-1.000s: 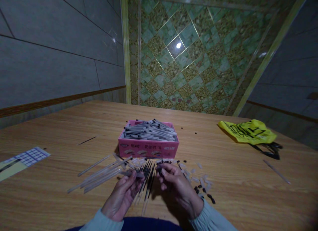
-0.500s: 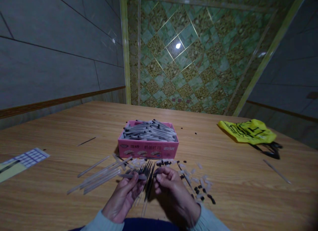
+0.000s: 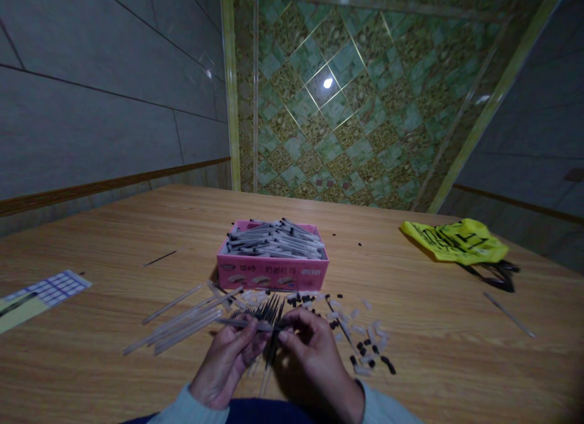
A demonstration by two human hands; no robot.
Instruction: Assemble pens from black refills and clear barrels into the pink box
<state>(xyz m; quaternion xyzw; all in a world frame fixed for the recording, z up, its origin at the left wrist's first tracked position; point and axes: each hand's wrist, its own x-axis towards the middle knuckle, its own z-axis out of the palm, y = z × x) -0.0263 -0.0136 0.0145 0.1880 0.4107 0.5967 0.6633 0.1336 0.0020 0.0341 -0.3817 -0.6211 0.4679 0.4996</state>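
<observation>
My left hand [image 3: 232, 357] pinches a grey translucent tube [image 3: 241, 322], which lies nearly level and points right. Close beside it, my right hand [image 3: 310, 345] has thumb and fingers pressed together at the tube's right end, around something small and dark that I cannot make out. Under and beyond the fingers, thin dark pointed sticks [image 3: 272, 308] lie fanned on the table. A pink box [image 3: 272, 273] filled with grey tubes with black ends stands just behind them.
Clear tubes [image 3: 182, 330] lie at left on the wooden table [image 3: 104, 229]. Small black and clear caps [image 3: 365, 348] are scattered at right. Farther out are a yellow bag [image 3: 456, 241], a single tube [image 3: 508, 314] and a gridded card [image 3: 55, 288].
My right hand has moved left to the tube's end, closing the gap between the hands. My left hand and its tube have shifted slightly right.
</observation>
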